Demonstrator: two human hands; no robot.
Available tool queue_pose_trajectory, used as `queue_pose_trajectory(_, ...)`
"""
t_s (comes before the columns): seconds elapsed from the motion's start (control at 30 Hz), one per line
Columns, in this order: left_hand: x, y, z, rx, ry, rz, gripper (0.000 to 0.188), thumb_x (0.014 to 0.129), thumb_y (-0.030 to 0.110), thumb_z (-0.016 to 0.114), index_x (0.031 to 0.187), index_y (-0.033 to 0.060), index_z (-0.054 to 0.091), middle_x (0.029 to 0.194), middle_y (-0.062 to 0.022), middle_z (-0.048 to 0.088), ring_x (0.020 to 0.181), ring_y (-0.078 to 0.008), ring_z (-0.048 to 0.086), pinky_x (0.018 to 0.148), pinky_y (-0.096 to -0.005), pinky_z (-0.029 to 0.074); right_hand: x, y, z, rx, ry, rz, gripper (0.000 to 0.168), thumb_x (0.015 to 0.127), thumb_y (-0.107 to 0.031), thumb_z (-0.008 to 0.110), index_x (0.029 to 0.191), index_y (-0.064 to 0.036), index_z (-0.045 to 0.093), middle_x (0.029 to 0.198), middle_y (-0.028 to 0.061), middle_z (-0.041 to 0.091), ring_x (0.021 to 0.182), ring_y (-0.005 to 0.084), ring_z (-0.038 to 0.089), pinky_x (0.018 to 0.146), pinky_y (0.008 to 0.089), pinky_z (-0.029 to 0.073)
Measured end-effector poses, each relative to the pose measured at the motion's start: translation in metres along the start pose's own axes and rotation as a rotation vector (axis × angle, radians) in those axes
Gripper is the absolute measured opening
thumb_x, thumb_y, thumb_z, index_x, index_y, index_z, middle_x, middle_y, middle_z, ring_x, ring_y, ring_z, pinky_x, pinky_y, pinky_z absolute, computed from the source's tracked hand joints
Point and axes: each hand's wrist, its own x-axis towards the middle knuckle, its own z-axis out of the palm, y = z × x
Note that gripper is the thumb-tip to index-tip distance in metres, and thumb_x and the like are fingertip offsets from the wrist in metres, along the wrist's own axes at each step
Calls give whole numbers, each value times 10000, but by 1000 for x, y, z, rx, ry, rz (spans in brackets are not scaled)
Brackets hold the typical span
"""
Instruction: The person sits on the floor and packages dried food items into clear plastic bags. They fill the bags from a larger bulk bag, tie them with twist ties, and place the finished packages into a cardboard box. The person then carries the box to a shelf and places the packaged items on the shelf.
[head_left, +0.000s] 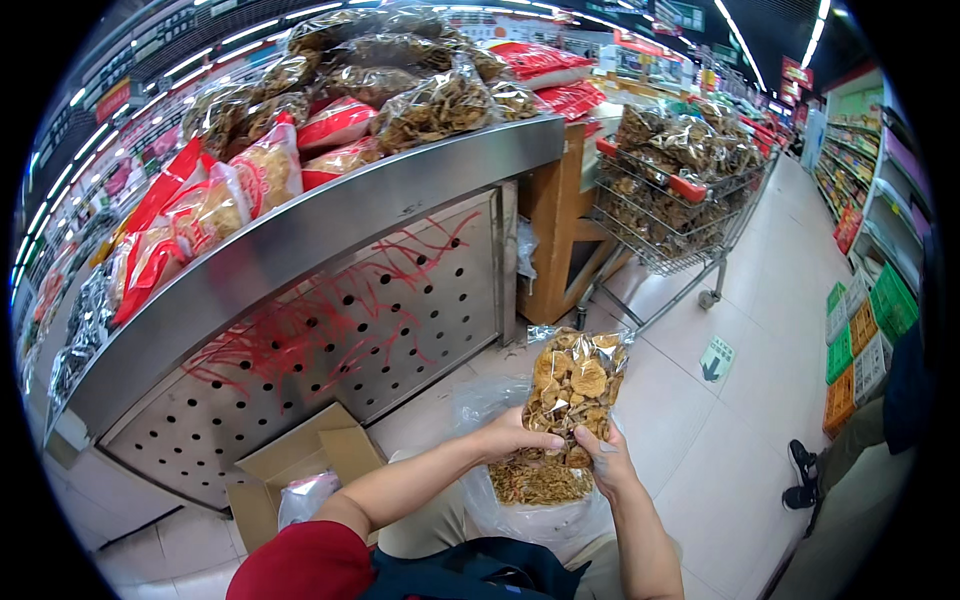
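Note:
Both hands grip a clear plastic bag of dried mushrooms (577, 379) in front of me. My left hand (517, 437) holds its lower left side, thumb across the front. At the lower right side is my right hand (609, 456), its thumb also on the front of the bag. Under the hands, a large translucent plastic bag (478, 491) lies spread between my legs, with a mass of brown dried shreds (541, 486) in it or on it; which of the two I cannot tell.
An open cardboard box (281, 465) stands on the floor at left, beside a steel display counter (360, 180) heaped with bagged dried goods. A shopping cart (667, 202) full of similar bags is ahead. At right stand stacked plastic crates (862, 330) and a person (847, 450).

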Motion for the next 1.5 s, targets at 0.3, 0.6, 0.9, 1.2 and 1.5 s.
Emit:
queue_pose_trajectory(0.3,-18,231,-35,350,349,541,529,757,349,731,1114,29,504,867,-73,573,639,-140,578,505,-295,511,2,-9,-24,166,80,191,402,892,-330,588,1161,-47,492,988,111,626,751,188,639,611,261,491)
queue_pose_trajectory(0.6,-19,413,-89,99,344,958,449,875,270,612,1205,-5,482,1097,-128,595,886,-265,622,651,-306,525,17,-8,-19,95,90,157,297,886,-286,599,1059,-49,548,899,92,641,693,150,627,565,240,460)
queue_pose_trajectory(0.9,-91,6,-166,912,724,125,262,846,207,640,1039,30,635,1002,-102,655,851,-206,617,749,-314,492,10,7,-18,-141,126,218,310,876,-260,622,1090,-45,562,926,92,650,693,135,621,573,225,446)
queue_pose_trajectory(1.2,-240,-48,-209,845,1931,543,486,824,201,619,1224,-18,451,1174,-207,503,1130,-367,449,974,-447,349,1,-3,-30,-177,245,244,393,865,-279,637,1149,-22,550,955,81,637,727,143,608,587,220,467)
queue_pose_trajectory(1.5,-306,-8,-295,537,2275,449,678,832,219,588,1299,-154,268,1374,-332,244,1274,-437,279,1082,-462,217,12,3,-29,-176,211,254,389,861,-289,645,1137,-28,562,959,73,632,723,133,606,589,213,485)
